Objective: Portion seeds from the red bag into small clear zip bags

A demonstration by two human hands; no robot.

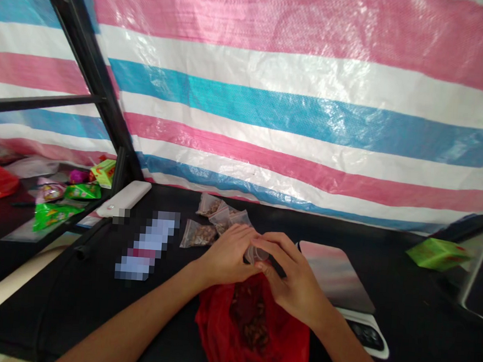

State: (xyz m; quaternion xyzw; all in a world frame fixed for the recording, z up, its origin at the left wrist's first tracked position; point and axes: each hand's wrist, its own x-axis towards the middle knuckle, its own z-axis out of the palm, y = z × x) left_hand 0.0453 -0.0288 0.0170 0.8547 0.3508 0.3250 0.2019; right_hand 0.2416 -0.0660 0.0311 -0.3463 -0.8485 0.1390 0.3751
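My left hand [230, 258] and my right hand [296, 281] meet above the red plastic bag [293, 350], fingers closed around a small clear plastic bag [256, 255]. Its contents are mostly hidden by my fingers. Inside the opened red bag lie loose brown pieces [254, 332], too dark to name exactly. Just beyond my left hand, several small clear zip bags [198, 234] filled with similar brown bits lie on the black table [165, 319].
To the left are a white oblong device [125, 199], a blurred-out flat item [148, 249] and green packets [55, 216] beyond a black frame post [122, 167]. On the right sit a pinkish-grey flat case [338, 273], a white object with a dark panel [367, 334] and a green box [437, 253].
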